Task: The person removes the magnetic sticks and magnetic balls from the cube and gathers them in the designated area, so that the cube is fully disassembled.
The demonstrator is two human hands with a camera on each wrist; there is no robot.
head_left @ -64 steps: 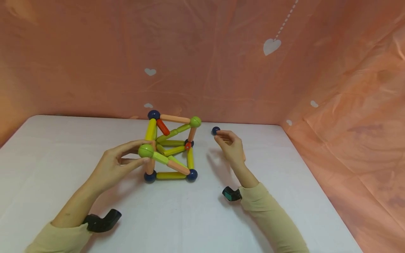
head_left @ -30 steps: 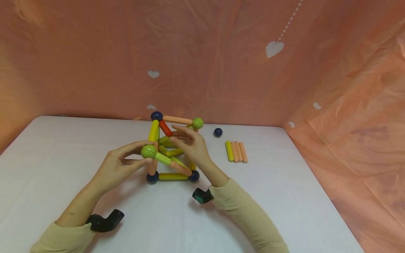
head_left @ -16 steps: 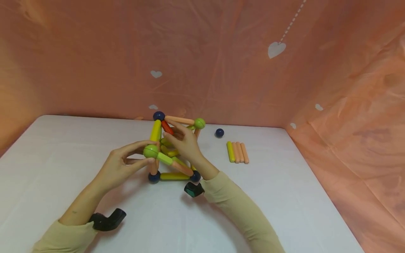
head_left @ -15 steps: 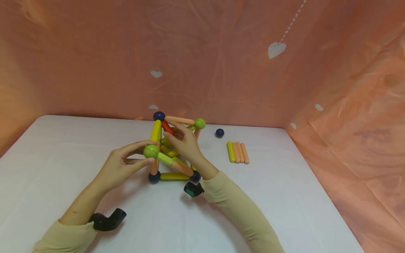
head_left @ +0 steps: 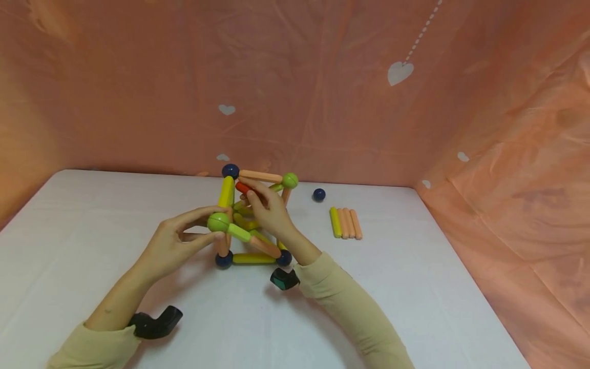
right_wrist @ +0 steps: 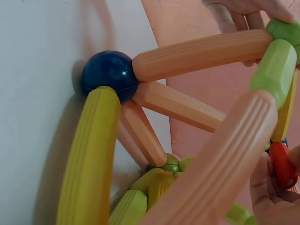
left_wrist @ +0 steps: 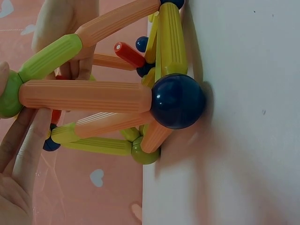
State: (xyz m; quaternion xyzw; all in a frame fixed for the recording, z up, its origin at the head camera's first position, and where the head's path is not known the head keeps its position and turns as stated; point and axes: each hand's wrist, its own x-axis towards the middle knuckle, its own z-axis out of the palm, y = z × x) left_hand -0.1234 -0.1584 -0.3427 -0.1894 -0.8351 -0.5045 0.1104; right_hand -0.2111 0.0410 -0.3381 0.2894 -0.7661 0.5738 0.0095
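Left of centre in the head view, a frame of sticks and balls [head_left: 254, 259] stands on the white surface [head_left: 230, 323]. Three dark blue balls and two green balls of it show there. The left hand [head_left: 169, 245] pinches the nearer green ball [head_left: 218, 222] between thumb and fingers. The right hand [head_left: 273, 211] pinches one red stick [head_left: 243, 188], just below the upper-left blue ball [head_left: 230, 171]; whether the two touch is hard to tell from the head view. A second red stick [left_wrist: 130, 55] juts from the frame at upper centre of the left wrist view.

Right of the frame, near the picture's middle, lie one loose blue ball [head_left: 319, 195] and four loose sticks side by side: one yellow stick [head_left: 335, 222], leftmost, and three orange sticks [head_left: 349, 223]. Five pale hearts mark the orange backdrop [head_left: 286, 92].
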